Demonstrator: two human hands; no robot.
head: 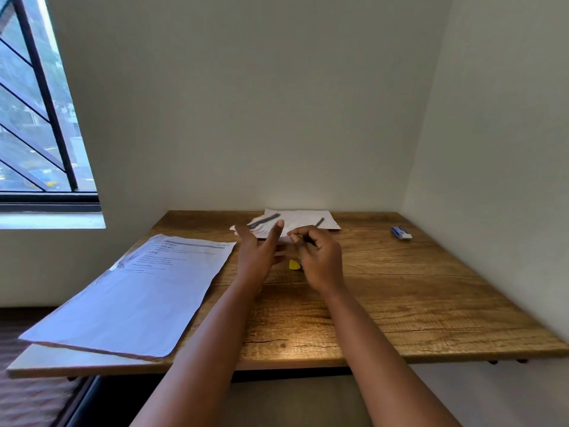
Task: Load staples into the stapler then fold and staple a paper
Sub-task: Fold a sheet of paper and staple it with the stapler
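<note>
My left hand (258, 252) hovers over the middle of the wooden desk (400, 297) with its fingers spread and nothing clearly held. Close on its right, my right hand (321, 258) has its fingers curled and pinched on a thin dark sliver, apparently a staple strip (308, 241). A small yellow part of the stapler (294, 264) shows between and below the hands; the rest is hidden. A folded, crumpled white paper (303, 220) with grey marks lies just behind the hands. A blue staple box (401, 233) lies at the far right.
A large printed sheet on a board (132, 300) covers the desk's left side and overhangs its front left corner. Walls close the desk at the back and right. A barred window (37, 118) is at the left.
</note>
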